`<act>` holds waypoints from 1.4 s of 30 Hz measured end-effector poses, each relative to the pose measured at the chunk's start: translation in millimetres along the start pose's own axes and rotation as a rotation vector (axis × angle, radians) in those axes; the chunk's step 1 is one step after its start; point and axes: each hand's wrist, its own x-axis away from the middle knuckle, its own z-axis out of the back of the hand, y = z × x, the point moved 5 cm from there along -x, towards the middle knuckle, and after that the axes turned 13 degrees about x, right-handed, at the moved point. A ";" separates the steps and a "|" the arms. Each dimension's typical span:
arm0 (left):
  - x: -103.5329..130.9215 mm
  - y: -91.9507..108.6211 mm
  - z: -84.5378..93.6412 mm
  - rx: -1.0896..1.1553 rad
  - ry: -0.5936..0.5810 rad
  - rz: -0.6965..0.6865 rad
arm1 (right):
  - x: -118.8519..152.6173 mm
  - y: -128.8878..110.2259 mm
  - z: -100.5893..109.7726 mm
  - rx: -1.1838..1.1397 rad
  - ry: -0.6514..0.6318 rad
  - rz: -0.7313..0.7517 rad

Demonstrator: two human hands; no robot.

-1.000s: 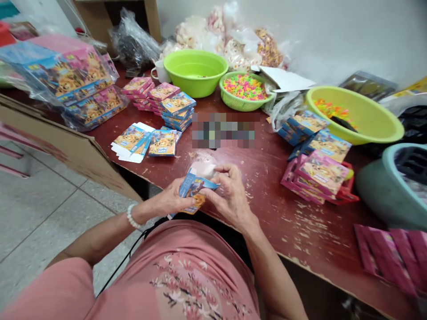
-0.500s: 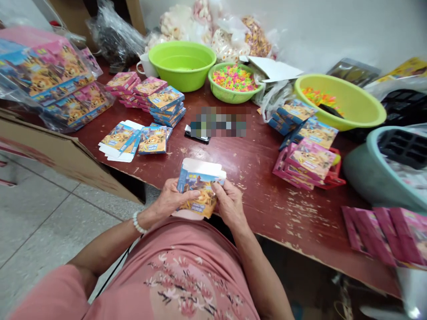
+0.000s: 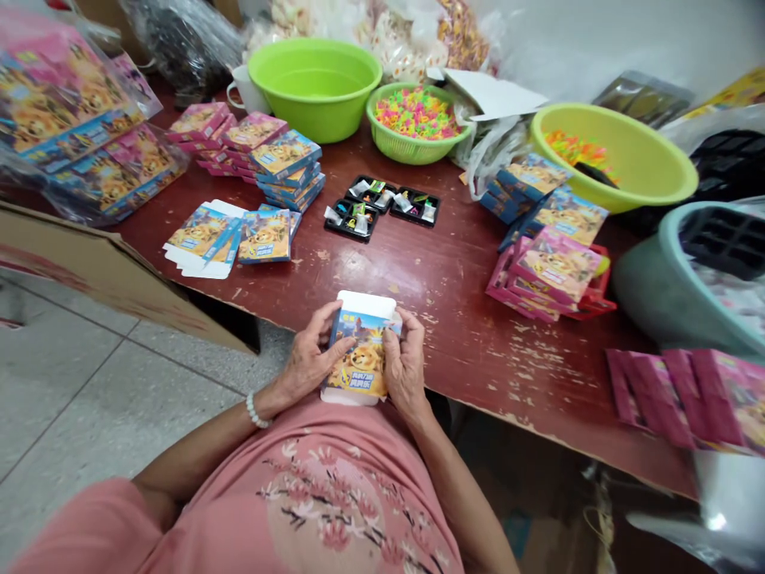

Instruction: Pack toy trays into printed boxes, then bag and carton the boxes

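Close to my body, at the table's front edge, I hold a blue and gold printed carton between both hands. White flaps stick out at its top and bottom ends. My left hand grips its left side, thumb laid across the printed face. On the opposite side my right hand is closed around the edge, with the thumb on the front. Beyond the carton lie black compartment trays with small coloured pieces and little white packets in them. Flattened blue cartons rest to the left, beside a closed blue box.
Stacked pink boxes and blue boxes stand back left. A green basin, a basket of colourful pieces and a yellow basin line the back. Pink boxes and flat pink cartons lie right.
The carton has turned more upright and squared out between my hands, its printed face now fuller toward me. Both hands stay on its sides. The camera view has shifted slightly.
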 end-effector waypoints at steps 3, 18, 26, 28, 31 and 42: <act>-6.8 8.3 1.2 0.037 -0.108 0.093 | 2.2 1.3 5.7 -0.005 -0.028 -0.028; -27.2 38.7 6.5 -0.042 -0.159 -0.043 | -27.5 -29.7 35.2 0.031 -0.132 0.084; -18.2 52.9 6.9 -0.223 -0.241 -0.102 | -22.2 -38.0 40.3 0.032 -0.276 0.125; -16.3 54.5 4.6 -0.256 -0.247 -0.097 | -22.4 -40.5 41.9 0.040 -0.286 0.078; -16.4 56.9 2.3 -0.257 -0.258 -0.082 | -23.8 -44.0 42.0 0.035 -0.310 -0.006; -23.2 49.6 1.2 -0.180 -0.323 -0.072 | -16.9 -21.6 30.1 -0.088 -0.267 -0.047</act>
